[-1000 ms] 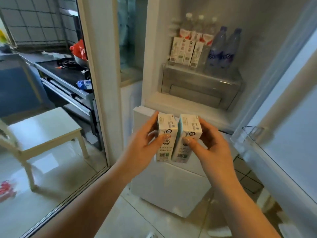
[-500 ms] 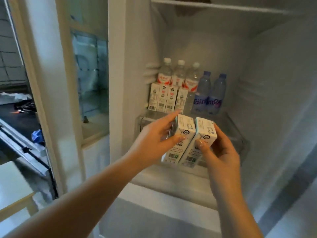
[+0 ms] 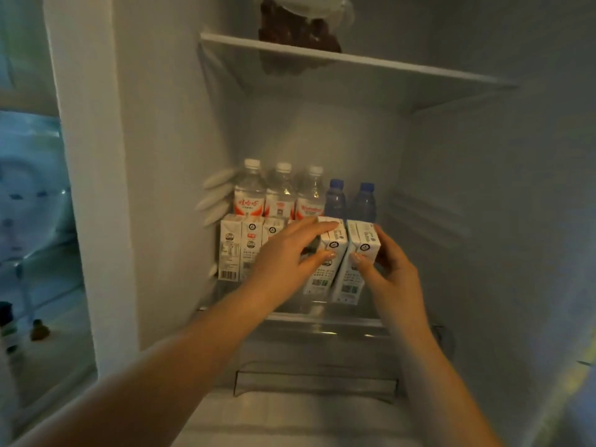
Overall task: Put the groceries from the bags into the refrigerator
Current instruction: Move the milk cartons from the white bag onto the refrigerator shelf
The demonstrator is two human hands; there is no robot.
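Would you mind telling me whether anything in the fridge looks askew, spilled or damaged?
Nothing stands out. The cartons on the shelf and the water bottles stand upright in rows; the two cartons in hand lean only because the left hand and right hand are placing them.

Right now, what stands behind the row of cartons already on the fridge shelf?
Behind the carton row stand three white-capped bottles and two blue-capped bottles. Their lower parts are covered by cartons and the left hand, which also hides the row's right end.

Home kitchen, open household refrigerator [image 3: 467, 221] interior, white wire-edged shelf [image 3: 354, 61], stocked water bottles [image 3: 280, 191] behind small drink cartons [image 3: 240, 246], clear crisper drawer [image 3: 316, 359] below, glass partition [image 3: 32, 221] at left
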